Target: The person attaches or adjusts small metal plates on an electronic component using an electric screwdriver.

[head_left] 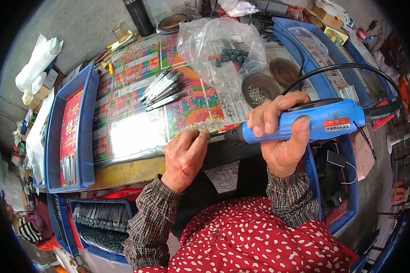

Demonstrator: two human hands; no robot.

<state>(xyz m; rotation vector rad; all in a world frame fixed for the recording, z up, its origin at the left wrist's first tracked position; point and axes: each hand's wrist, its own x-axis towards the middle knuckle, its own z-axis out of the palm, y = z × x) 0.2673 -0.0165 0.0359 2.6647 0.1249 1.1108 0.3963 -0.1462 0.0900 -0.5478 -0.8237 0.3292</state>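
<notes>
My right hand is wrapped round a blue electric screwdriver, held nearly level with its dark nose toward the left. My left hand is closed in a pinch at the table's front edge, right by the bit's tip. Whatever its fingers grip is mostly hidden. Beyond the hands, a pile of thin silvery rods with dark ends lies on the printed table cover. Small screws are scattered to the right of that pile, and more screws sit in a brown bowl.
A clear plastic bag holds dark small parts. Blue trays flank the table at left and right. Below left, another blue bin holds many rods. The screwdriver's black cable loops over the right side.
</notes>
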